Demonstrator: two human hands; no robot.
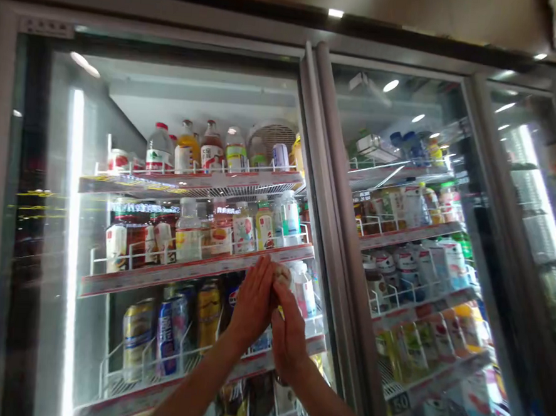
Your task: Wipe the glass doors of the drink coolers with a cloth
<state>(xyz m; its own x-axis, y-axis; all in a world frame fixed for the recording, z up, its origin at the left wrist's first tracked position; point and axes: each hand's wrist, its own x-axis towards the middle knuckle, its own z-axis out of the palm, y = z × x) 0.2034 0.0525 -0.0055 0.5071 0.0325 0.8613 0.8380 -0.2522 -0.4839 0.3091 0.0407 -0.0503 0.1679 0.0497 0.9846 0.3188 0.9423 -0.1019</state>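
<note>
Both hands are raised in front of a cooler shelf [161, 275], close together, with a small pale-topped bottle [282, 275] between their fingertips. The left hand [253, 300] is flat, fingers straight and pressed together, not curled round anything; its fingertips lie against the left side of the bottle's top. The right hand [289, 337] sits just below and to the right of it, fingers pointing up to the bottle from underneath. Whether this grip is clenched on the bottle cannot be told, since the left hand covers part of it.

Just right of the grip stands a white and pink bottle [305, 292], nearly touching the held one. Left of the grip, on the same level, stand a gold can [208, 304], then a blue can [169, 330], then another gold can [137, 339] well apart from the hands, all behind a white wire rail [122, 355]. The shelf directly above the grip carries a row of bottles [189, 234]. Further right of the grip runs the grey door frame [326, 236], and beyond it a second glass door [448, 199] with more drinks behind it.
</note>
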